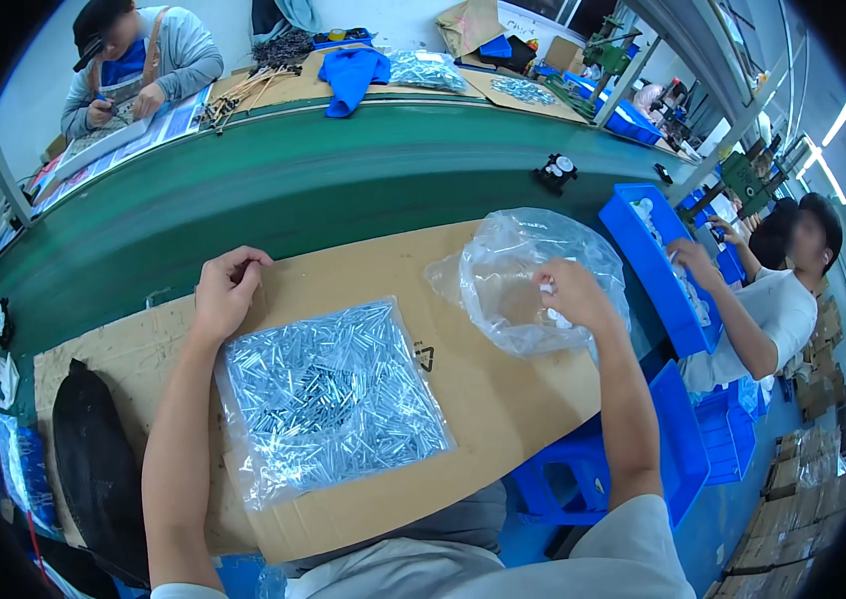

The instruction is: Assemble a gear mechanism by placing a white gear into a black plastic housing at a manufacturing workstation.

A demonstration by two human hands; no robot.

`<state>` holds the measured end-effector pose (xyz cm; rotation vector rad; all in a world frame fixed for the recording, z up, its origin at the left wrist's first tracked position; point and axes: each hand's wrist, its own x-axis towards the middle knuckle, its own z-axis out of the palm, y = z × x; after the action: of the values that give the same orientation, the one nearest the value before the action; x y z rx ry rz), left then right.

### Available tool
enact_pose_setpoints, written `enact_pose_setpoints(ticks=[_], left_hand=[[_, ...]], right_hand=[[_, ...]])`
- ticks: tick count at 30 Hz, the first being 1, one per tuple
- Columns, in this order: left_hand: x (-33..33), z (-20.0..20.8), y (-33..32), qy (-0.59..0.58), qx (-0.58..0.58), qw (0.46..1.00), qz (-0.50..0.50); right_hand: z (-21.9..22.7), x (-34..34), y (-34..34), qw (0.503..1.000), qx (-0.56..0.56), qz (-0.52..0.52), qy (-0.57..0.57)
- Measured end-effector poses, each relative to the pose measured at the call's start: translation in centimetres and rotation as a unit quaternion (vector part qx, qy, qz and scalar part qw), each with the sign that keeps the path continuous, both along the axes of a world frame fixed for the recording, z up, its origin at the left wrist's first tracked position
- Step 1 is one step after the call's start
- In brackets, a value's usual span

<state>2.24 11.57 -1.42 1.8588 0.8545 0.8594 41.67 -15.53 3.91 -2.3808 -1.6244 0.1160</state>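
arms: bare forearms, no gloves | sleeves: short, light grey | wrists: no watch or bands

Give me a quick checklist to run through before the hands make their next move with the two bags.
1. Left hand at the bag of metal pins: ok, its fingers pinch the bag's top corner.
2. Pin bag flat on the cardboard: ok, no pins seen spilled beside it.
3. Right hand on the clear bag: ok, the hand is at the bag's opening with a small white piece in its fingers.
4. Clear bag contents: cannot tell, the film is crumpled and glossy.
5. Cardboard seated steadily: cannot tell, its near edge overhangs the lap.
6. Neighbour's hand out of the way: ok, it is in the blue bin.
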Motion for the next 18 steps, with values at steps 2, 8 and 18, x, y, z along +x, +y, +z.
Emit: enact_pose_setpoints(ticks=[2, 8, 18], left_hand=[[-0.3, 0.1, 0.0, 0.005, 0.006, 1.000, 0.011], [-0.1, -0.3, -0.3, 0.023, 0.039, 0.999, 0.003], [0.4, -0.3, 0.2, 0.028, 0.057, 0.998, 0.012]], right_hand=[[0.8, -0.2, 0.5, 0.999, 0.012, 0.032, 0.010], [3.8, 0.0, 2.4, 0.936, 0.096, -0.009, 0.338], [1.6, 13.8, 11.0, 0.954, 0.035, -0.145, 0.261]])
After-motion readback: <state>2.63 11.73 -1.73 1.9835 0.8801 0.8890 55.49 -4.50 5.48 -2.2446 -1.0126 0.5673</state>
